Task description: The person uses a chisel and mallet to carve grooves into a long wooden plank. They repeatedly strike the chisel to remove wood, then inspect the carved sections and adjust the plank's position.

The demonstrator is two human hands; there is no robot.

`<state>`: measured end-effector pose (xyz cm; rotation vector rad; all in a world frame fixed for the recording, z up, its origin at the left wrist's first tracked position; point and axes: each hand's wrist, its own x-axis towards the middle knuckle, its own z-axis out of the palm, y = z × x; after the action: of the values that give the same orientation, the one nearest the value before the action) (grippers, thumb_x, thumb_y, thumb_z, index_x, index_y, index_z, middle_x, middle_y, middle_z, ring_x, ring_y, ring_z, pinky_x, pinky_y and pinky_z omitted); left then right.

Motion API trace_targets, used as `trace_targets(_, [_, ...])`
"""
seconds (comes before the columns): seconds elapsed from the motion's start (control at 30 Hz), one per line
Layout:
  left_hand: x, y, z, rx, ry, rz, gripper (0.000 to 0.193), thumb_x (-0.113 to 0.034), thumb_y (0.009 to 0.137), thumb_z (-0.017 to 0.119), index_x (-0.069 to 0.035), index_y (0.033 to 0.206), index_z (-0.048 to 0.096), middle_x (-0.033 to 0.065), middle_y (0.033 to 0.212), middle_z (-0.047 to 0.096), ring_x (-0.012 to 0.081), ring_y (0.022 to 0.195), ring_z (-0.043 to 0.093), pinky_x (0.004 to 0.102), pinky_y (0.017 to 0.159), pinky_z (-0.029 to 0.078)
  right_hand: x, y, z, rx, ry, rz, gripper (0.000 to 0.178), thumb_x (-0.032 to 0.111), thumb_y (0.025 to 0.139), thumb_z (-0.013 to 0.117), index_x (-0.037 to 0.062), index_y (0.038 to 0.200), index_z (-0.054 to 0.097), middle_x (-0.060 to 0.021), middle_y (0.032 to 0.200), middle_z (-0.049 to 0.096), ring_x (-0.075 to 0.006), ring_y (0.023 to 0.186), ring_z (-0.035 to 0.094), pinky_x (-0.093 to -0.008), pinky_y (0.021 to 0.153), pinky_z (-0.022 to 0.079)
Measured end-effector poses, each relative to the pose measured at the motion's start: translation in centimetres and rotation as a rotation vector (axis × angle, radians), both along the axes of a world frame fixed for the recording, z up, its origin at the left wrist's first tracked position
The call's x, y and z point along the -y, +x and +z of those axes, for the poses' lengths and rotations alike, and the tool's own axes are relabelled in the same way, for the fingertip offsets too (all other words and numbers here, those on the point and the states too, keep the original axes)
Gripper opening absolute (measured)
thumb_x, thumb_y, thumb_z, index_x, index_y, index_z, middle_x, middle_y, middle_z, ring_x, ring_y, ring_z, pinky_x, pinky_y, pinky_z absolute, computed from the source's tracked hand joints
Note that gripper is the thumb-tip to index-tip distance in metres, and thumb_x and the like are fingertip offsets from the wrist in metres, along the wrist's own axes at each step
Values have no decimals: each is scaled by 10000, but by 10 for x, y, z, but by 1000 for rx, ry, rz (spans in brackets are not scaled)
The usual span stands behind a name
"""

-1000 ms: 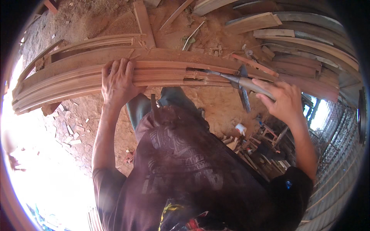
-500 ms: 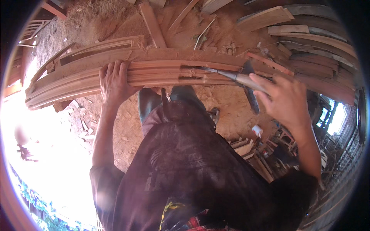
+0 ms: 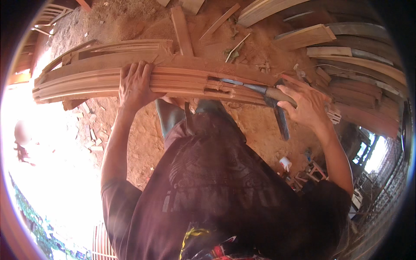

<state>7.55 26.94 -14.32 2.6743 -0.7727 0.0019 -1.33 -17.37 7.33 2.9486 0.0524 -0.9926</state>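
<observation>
Grooved strips of reddish wood [image 3: 180, 81] lie side by side across the front of my body, with narrow slots cut near their middle. My left hand [image 3: 135, 89] grips them left of the slots, thumb on the near side and fingers over the top. In my right hand [image 3: 305, 104] is a chisel [image 3: 255, 88] with a wooden handle, held low and almost flat above the wood. Its blade points left, over the slots; whether the tip touches wood I cannot tell. Below the chisel handle, a dark flat metal piece [image 3: 282, 123] sticks out toward me.
A wide beam [image 3: 203, 63] runs behind the strips. Planks [image 3: 355, 52] are stacked at the far right, and loose boards [image 3: 182, 30] lie on the dusty ground beyond. Wood offcuts [image 3: 91, 134] are scattered at lower left. A white cup [image 3: 285, 163] stands at lower right.
My right hand has moved left with the chisel, which now lies lower over the slots. The left hand keeps its place on the wood. The whole view has shifted slightly.
</observation>
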Motion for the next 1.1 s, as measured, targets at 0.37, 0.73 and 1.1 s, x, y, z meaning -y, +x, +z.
trace_targets(0.37, [-2, -1, -5, 29, 9, -18, 921, -549, 559, 984, -97, 1286, 643, 125, 1263, 673, 362, 1245, 622, 548, 1121, 410, -62, 32, -40, 49, 370, -207, 419, 407, 1083, 617, 43, 932, 761, -202, 881, 734, -403, 790, 711, -497, 709, 541])
trace_targets(0.73, [0, -2, -3, 23, -28, -20, 901, -422, 559, 1013, -124, 1313, 619, 100, 1257, 653, 350, 1269, 587, 542, 1147, 385, -38, -58, -20, 209, 107, -13, 343, 385, 1031, 686, 54, 988, 765, -158, 901, 734, -404, 859, 719, -508, 750, 548])
trace_targets(1.1, [1, 0, 13, -119, -34, -31, 974, -448, 602, 999, -132, 1425, 584, 109, 1390, 621, 366, 1361, 543, 562, 1196, 363, -54, -47, -12, 138, 14, -22, 324, 345, 1021, 705, 44, 1118, 776, -147, 952, 746, -411, 910, 719, -507, 805, 550])
